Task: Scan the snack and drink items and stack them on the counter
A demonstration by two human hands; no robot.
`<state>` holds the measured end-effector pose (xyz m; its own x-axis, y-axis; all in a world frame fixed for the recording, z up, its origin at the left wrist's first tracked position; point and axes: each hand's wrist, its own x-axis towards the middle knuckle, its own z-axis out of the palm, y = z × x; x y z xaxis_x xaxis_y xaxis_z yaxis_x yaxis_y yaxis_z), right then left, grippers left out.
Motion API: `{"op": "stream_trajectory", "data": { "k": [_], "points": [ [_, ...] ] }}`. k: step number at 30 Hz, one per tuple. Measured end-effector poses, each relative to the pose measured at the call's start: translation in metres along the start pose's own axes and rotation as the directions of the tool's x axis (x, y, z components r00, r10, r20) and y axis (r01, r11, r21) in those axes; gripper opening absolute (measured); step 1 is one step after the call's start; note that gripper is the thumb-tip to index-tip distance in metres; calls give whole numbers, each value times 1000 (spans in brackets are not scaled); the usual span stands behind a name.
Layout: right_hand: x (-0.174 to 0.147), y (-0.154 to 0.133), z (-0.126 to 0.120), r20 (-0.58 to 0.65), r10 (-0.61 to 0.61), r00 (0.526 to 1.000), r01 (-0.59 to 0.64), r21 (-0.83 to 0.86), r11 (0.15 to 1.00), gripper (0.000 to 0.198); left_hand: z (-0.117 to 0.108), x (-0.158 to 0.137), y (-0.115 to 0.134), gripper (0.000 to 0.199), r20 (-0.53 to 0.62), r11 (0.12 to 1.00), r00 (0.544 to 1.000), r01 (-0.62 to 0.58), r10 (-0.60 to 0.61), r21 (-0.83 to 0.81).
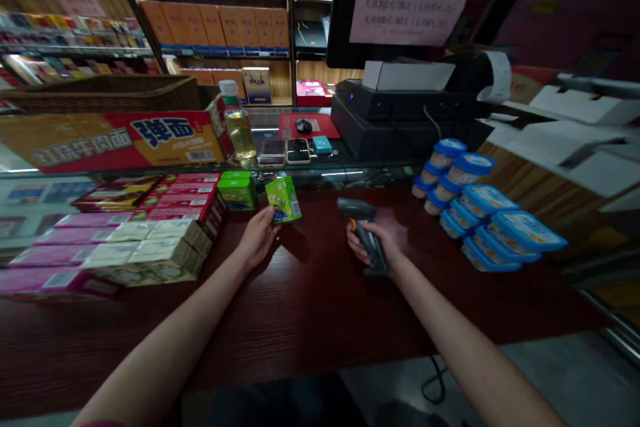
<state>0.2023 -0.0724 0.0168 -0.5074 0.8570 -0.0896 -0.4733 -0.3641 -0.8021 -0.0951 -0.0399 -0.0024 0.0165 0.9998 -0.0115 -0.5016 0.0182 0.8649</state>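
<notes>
My left hand (257,238) is closed on a small green box (284,199), gripping its lower left corner and holding it tilted over the dark wooden counter (300,320). A barcode shows on the box's right edge. In my right hand (373,247) is a grey handheld barcode scanner (371,240), its head pointing left towards the green box. My fingers wrap round its handle. Similar green boxes (237,190) stand just left of the held one. To their left lie rows of red boxes (183,197), cream boxes (150,250) and purple boxes (65,257).
Blue-lidded tubs (505,227) are stacked at the right. Behind the counter's far edge stand a bottle (237,123), phones (299,151), a mouse (303,125) and a monitor (345,13) with a paper sign. A large noodle carton (115,140) sits at the back left.
</notes>
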Motion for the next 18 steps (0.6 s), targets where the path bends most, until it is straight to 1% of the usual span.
{"op": "stream_trajectory", "data": {
  "k": [3, 6, 8, 11, 16, 18],
  "points": [
    [25, 18, 26, 35, 26, 999, -27, 14, 1000, 32, -5, 15, 2, 21, -99, 998, 995, -10, 3, -68],
    [38, 29, 42, 51, -3, 999, 1, 56, 998, 31, -8, 19, 2, 19, -94, 995, 995, 5, -14, -96],
    [37, 32, 46, 76, 2, 997, -8, 79, 997, 31, -10, 20, 2, 21, -77, 995, 997, 20, -28, -101],
    [28, 32, 48, 121, 22, 992, -35, 103, 994, 30, -10, 20, 1, 21, -85, 996, 996, 31, -38, -89],
    [20, 30, 50, 135, -1, 991, -17, 129, 991, 29, -8, 18, -2, 24, -40, 998, 999, -12, 15, 68],
    [21, 30, 50, 132, -2, 991, -14, 123, 992, 29, -6, 16, -2, 25, -32, 996, 999, -15, 18, 90]
  ]
}}
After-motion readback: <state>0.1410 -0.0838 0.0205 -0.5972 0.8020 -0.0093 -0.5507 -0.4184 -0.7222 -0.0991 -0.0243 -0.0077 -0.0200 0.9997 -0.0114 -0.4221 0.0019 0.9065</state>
